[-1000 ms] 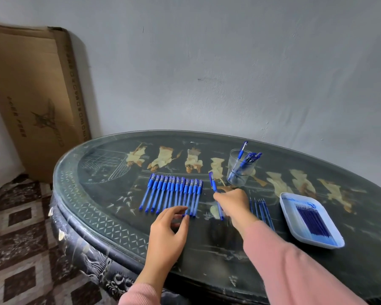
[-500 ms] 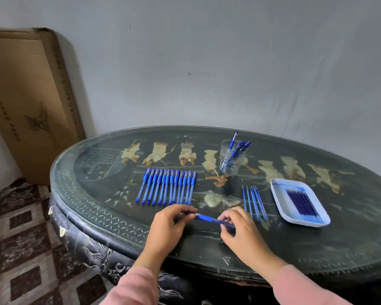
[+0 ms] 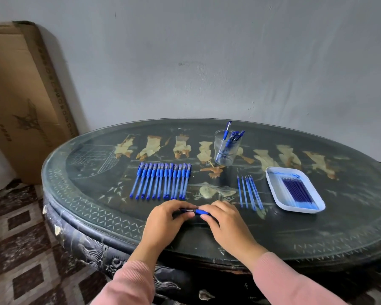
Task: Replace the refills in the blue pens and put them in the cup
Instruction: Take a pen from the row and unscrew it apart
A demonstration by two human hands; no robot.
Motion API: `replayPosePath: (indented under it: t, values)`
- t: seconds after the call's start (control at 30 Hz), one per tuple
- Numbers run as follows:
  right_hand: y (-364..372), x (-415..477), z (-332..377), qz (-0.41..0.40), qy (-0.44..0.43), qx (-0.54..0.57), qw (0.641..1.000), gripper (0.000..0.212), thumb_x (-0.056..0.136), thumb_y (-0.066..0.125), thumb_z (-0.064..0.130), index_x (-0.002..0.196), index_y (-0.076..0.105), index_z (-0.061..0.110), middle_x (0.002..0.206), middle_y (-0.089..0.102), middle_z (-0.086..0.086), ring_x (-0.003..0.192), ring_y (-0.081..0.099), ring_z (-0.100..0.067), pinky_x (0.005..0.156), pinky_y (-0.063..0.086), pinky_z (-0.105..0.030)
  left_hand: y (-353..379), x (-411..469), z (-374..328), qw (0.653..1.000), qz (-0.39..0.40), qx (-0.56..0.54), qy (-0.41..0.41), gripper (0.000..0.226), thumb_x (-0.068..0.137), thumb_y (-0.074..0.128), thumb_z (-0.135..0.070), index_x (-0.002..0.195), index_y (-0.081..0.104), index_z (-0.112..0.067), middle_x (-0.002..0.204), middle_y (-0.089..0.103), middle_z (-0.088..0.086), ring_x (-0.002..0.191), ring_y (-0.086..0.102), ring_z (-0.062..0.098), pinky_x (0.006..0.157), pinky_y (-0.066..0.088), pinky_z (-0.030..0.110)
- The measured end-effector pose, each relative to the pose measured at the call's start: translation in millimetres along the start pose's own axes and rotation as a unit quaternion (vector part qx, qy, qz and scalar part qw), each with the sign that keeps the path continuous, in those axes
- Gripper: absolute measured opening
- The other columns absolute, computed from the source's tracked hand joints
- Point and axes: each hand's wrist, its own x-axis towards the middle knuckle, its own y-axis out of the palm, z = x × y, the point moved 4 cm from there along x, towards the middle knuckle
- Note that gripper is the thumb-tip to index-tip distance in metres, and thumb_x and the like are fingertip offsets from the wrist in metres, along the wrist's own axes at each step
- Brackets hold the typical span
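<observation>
By the grey wall stands a round dark counter (image 3: pixel 317 227), with a big cardboard box (image 3: pixel 20 95) leaning past its left edge. Toward the right edge sits a white tray (image 3: pixel 274 186) of dark refills (image 3: pixel 297 190). In the middle lies a row of pens (image 3: pixel 161 181). Near the far edge a clear cup (image 3: pixel 227 148) holds a few pens. Loose refills (image 3: pixel 249 192) lie beside the tray. At the front edge, the left hand (image 3: pixel 165 223) and right hand (image 3: pixel 227 223) meet, both pinching one blue pen (image 3: pixel 198 211).

Both hands hold one blue pen (image 3: pixel 198 211) near the table's (image 3: pixel 317 234) front edge: left hand (image 3: pixel 165 219) pinches one end, right hand (image 3: pixel 226 223) grips the other. Behind: row of blue pens (image 3: pixel 162 181), loose refills (image 3: pixel 249 191), white tray (image 3: pixel 273 186) with refills, clear cup (image 3: pixel 226 155) holding pens.
</observation>
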Motion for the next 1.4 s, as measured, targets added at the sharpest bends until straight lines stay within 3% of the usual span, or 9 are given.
replayPosePath:
  t: [0.27,0.67,0.9,1.07,1.4]
  values:
    - [-3.3,-0.6,4.9,-0.046,-0.037,-0.051,0.997,0.027,0.095,0.043,0.033,0.092,0.068,0.022,0.080,0.060,0.010,0.075,0.054,-0.013,0.069,0.051,-0.033,2.8,-0.4,-1.5,0.999,0.008,0.042,-0.030,0.007,0.083,0.074,-0.037,0.090,0.074,-0.040,0.084,0.071,-0.022,0.085,0.063,-0.006,0.073,0.048,0.014]
    - [-7.4,-3.6,12.4,-0.082,-0.092,-0.129,0.984,0.023,0.098,0.046,0.027,0.093,0.068,0.022,0.079,0.058,0.010,0.075,0.049,-0.011,0.071,0.042,-0.024,2.0,0.1,-3.7,0.996,0.023,0.056,-0.059,0.008,0.088,0.068,-0.037,0.091,0.074,-0.031,0.080,0.071,-0.015,0.079,0.064,0.003,0.072,0.049,0.022]
    - [-7.2,-5.2,12.4,-0.103,-0.107,-0.120,0.982,0.024,0.098,0.048,0.027,0.099,0.070,0.019,0.083,0.062,0.009,0.078,0.052,-0.013,0.074,0.045,-0.025,2.7,1.6,-1.9,0.996,0.023,0.048,-0.070,0.010,0.090,0.066,-0.036,0.087,0.072,-0.030,0.074,0.069,-0.010,0.075,0.062,0.007,0.072,0.047,0.026]
    - [-7.7,-5.7,14.2,-0.123,-0.119,-0.131,0.976,0.022,0.097,0.051,0.024,0.099,0.071,0.017,0.082,0.063,0.007,0.077,0.053,-0.014,0.074,0.043,-0.026,2.7,1.1,-3.3,0.997,0.026,0.025,-0.071,0.020,0.091,0.064,-0.033,0.073,0.063,-0.040,0.072,0.068,-0.004,0.072,0.061,0.012,0.070,0.046,0.027]
    - [-7.1,-7.8,16.4,-0.144,-0.134,-0.141,0.970,0.020,0.096,0.052,0.019,0.101,0.071,0.015,0.082,0.063,0.006,0.076,0.055,-0.015,0.074,0.045,-0.026,3.2,0.8,-6.7,0.998,0.025,0.015,-0.062,0.024,0.095,0.060,-0.030,0.071,0.061,-0.035,0.069,0.065,0.001,0.069,0.057,0.017,0.070,0.043,0.028]
